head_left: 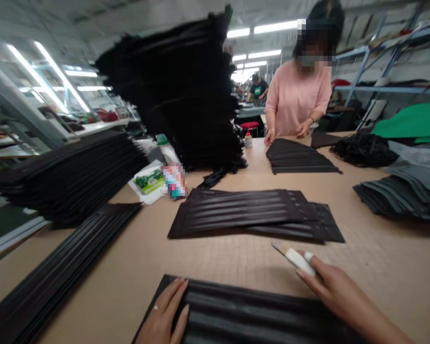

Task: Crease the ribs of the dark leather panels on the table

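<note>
My left hand point(165, 310) lies with fingers stretched out on the left end of a dark ribbed panel point(247, 313) at the bottom of the view. Above that panel's right part, my right hand point(327, 282) is closed around a white-handled tool point(298, 261). The tool's narrow tip points up and left, clear of the panel; whether it is a blade or a brush I cannot tell. Just beyond, a few similar ribbed panels point(236, 208) overlap in a loose pile on the tan table point(215, 258).
Tall black stacks point(186, 95) rise at the back, with another stack point(68, 172) and long dark strips point(68, 263) on the left. A co-worker point(297, 95) stands across the table by dark pieces point(301, 157). Grey sheets point(404, 193) lie at right; a small red-capped bottle point(248, 138) stands behind.
</note>
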Motion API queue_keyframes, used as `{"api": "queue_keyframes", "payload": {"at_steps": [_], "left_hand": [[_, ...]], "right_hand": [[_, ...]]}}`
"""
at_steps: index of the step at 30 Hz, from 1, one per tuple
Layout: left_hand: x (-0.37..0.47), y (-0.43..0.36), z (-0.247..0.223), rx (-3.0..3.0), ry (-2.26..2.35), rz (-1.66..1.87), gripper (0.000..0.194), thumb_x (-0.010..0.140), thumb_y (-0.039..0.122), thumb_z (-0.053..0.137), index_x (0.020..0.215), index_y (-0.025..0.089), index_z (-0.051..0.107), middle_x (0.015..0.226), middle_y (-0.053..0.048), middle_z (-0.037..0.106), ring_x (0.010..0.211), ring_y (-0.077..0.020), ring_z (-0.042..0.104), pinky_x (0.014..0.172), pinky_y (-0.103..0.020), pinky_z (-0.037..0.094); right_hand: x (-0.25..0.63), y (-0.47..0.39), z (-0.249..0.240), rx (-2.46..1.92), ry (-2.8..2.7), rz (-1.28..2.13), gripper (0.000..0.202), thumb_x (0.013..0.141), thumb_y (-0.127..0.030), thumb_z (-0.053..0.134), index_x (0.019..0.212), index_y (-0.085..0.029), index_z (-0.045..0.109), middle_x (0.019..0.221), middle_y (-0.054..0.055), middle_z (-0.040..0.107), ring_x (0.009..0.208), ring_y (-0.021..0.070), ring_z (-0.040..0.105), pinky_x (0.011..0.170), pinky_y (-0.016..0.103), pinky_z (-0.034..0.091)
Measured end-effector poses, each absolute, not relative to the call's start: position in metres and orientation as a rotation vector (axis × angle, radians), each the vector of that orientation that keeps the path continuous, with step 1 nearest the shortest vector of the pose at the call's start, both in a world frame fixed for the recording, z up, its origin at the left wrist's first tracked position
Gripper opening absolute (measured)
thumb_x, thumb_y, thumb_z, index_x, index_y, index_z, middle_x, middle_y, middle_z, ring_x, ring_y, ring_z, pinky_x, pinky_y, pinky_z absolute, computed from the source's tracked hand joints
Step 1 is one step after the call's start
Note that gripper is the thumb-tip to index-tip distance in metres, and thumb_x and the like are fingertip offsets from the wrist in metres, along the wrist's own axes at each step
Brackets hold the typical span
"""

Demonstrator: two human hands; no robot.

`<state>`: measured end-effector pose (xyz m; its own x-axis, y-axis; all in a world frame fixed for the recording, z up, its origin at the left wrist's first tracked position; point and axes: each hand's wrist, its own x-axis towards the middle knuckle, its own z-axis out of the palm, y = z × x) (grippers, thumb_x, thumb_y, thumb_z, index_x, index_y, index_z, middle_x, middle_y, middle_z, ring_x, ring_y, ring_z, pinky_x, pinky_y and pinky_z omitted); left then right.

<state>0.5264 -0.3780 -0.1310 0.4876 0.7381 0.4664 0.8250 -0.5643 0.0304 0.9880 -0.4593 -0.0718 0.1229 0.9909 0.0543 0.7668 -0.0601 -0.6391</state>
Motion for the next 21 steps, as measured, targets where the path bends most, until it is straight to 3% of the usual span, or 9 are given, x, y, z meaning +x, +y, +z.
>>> {"api": "queue_keyframes", "payload": {"at_steps": [2,7,13,16,19,21], "left_hand": [[0.538,-0.387,-0.118,-2.585,-1.446,-0.626,0.049,0.099,0.031,0.053,0.147,0.023,0.050,0.145,-0.010,0.061,0.131,-0.0251,0.062,0.108,-0.042,0.057],[0.550,-0.394,-0.110,-2.683,-1.551,-0.683,0.043,0.100,0.025,0.053,0.142,0.020,0.053,0.146,-0.012,0.059,0.137,-0.0257,0.056,0.115,-0.047,0.051],[0.546,-0.391,-0.101,-2.785,-1.550,-0.748,0.037,0.100,0.021,0.051,0.137,0.019,0.057,0.143,-0.013,0.061,0.136,-0.0251,0.056,0.114,-0.049,0.051],[0.541,-0.388,-0.098,-2.822,-1.559,-0.729,0.036,0.100,0.019,0.050,0.135,0.017,0.059,0.142,-0.012,0.062,0.135,-0.0250,0.057,0.115,-0.050,0.051],[0.538,-0.388,-0.100,-2.805,-1.561,-0.770,0.037,0.099,0.018,0.052,0.135,0.017,0.060,0.142,-0.013,0.063,0.135,-0.0251,0.058,0.114,-0.050,0.052],[0.539,-0.389,-0.103,-2.776,-1.555,-0.825,0.037,0.098,0.017,0.053,0.134,0.017,0.060,0.141,-0.014,0.063,0.134,-0.0255,0.059,0.112,-0.050,0.053]], "right_hand": [[0.965,-0.447,-0.056,-1.797,-1.780,0.641,0.038,0.102,-0.053,0.046,0.114,-0.022,0.064,0.114,0.012,0.074,0.089,0.0262,0.073,0.075,0.034,0.055],[0.932,-0.429,-0.047,-1.704,-1.894,0.693,0.035,0.102,-0.053,0.048,0.114,-0.021,0.057,0.094,0.007,0.071,0.079,0.0223,0.067,0.068,0.031,0.047],[0.902,-0.419,-0.038,-1.671,-2.082,0.636,0.020,0.101,-0.041,0.046,0.088,-0.025,0.046,0.077,0.002,0.064,0.067,0.0200,0.061,0.062,0.030,0.039],[0.882,-0.406,-0.036,-1.629,-2.183,0.692,0.016,0.103,-0.036,0.040,0.100,-0.024,0.050,0.081,0.004,0.067,0.069,0.0212,0.064,0.062,0.030,0.039],[0.857,-0.387,-0.040,-1.627,-2.358,0.664,0.031,0.106,-0.042,0.035,0.122,-0.023,0.052,0.087,0.006,0.071,0.073,0.0238,0.066,0.061,0.030,0.038],[0.837,-0.374,-0.044,-1.627,-2.502,0.612,0.030,0.107,-0.042,0.034,0.115,-0.023,0.055,0.084,0.006,0.070,0.070,0.0235,0.065,0.059,0.030,0.035]]}}
